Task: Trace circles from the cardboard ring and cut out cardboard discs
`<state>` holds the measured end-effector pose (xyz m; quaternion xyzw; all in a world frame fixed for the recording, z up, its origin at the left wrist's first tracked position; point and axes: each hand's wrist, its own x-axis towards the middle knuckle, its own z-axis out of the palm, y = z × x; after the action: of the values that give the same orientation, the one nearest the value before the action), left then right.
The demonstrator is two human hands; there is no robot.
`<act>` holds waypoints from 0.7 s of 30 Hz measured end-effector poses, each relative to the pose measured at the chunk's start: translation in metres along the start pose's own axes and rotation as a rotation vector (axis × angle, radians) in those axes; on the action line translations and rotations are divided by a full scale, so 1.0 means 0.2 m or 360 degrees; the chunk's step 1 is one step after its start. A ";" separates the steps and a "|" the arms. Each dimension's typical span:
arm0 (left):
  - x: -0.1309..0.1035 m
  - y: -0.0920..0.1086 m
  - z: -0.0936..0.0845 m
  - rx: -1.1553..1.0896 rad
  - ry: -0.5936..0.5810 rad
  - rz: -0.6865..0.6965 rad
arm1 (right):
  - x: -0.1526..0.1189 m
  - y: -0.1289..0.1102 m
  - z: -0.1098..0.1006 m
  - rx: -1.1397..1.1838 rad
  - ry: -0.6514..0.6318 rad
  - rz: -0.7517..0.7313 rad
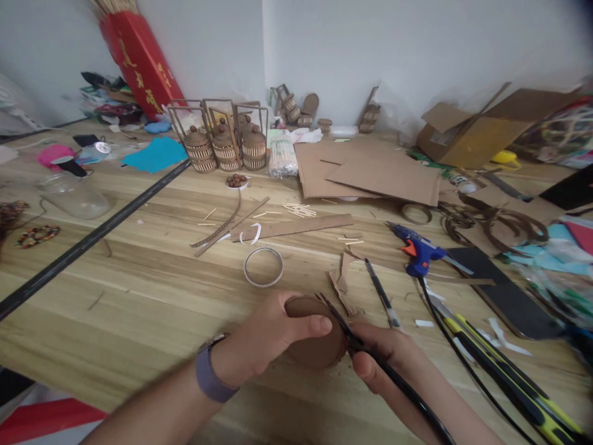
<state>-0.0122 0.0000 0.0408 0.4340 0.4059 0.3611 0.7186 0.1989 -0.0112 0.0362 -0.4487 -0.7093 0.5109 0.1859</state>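
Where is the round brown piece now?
In the head view, the round piece is low, slightly right of centre, in the left hand, with scissors at its right edge.

A round, flat-faced brown piece [311,347] is held in the left hand [278,327], the thumb lying across its top. Dark scissors [341,321] extend from the right hand [391,355], their narrow blades slightly parted at the piece's edge nearest that hand.
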 end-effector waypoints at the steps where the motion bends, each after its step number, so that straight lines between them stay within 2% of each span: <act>1: 0.00 0.00 0.00 0.0001 0.0008 0.0000 | 0.00 0.00 0.00 0.0002 0.0009 -0.0013; 4: 0.00 0.01 0.00 -0.0013 0.0006 0.0001 | 0.01 0.00 0.00 0.0010 0.0011 -0.0019; 11: 0.01 -0.01 -0.01 -0.0021 0.0014 -0.0009 | 0.01 -0.05 0.00 0.0034 -0.0005 0.0131; 21: 0.01 -0.04 0.00 -0.0085 -0.0105 0.0014 | 0.01 -0.07 -0.02 0.0042 -0.0087 -0.0031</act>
<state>-0.0107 -0.0007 0.0323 0.4280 0.3704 0.3605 0.7414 0.1940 -0.0091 0.0504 -0.4252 -0.7117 0.5303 0.1773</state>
